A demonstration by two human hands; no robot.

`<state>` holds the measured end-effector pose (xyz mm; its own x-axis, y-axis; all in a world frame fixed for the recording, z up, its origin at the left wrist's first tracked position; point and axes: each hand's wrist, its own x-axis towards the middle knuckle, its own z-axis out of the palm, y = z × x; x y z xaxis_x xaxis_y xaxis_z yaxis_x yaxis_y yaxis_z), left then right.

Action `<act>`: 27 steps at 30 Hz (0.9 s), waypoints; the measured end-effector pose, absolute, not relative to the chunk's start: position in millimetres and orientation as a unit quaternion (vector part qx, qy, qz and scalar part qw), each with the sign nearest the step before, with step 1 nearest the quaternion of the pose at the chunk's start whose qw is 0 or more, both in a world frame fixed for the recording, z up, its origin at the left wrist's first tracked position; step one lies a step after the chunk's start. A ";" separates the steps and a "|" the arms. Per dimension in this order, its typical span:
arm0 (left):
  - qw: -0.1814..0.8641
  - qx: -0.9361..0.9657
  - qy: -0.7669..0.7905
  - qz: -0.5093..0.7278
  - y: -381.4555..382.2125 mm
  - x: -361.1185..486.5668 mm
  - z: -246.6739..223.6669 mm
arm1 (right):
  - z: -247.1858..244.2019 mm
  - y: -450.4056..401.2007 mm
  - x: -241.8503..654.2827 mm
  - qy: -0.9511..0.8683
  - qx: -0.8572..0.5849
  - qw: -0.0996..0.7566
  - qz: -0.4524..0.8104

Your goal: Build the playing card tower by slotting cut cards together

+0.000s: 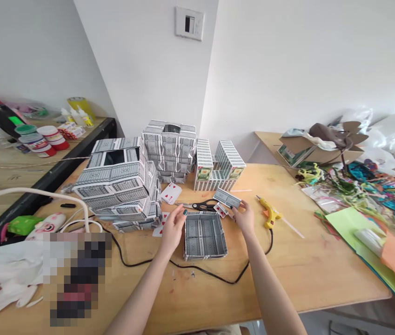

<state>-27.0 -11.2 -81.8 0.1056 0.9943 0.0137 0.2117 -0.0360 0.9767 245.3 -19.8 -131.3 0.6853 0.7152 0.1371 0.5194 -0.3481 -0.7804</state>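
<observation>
We pinch card strip [225, 197] by right end in right hand [245, 218], beyond open box [197, 232]; light pinch should avoid bending. Box sits between our hands. Left hand [175, 225] at far left corner; whether pinching, we cannot tell. We count one strip, one open box, one scissors [199, 205], one glue gun [271, 216] right.

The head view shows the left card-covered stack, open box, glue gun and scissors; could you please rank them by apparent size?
1. Left card-covered stack
2. Open box
3. Glue gun and scissors: too alike to rank; the gun looks bulkier, the scissors longer.
</observation>
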 end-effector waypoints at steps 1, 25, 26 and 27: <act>0.452 0.590 0.517 0.424 -9.8 -31.9 -78.8 | -132.2 -20.6 245.1 -0.378 -0.815 0.424 0.113; 0.365 0.723 0.468 0.353 -9.4 -23.3 -69.1 | -132.5 -21.1 239.3 -0.411 -0.784 0.437 0.160; 0.366 0.724 0.468 0.350 -4.0 -25.2 -67.8 | -132.8 -21.2 238.4 -0.412 -0.785 0.435 0.155; 0.359 0.727 0.471 0.347 3.1 -26.9 -67.0 | -132.9 -21.2 237.4 -0.411 -0.788 0.434 0.149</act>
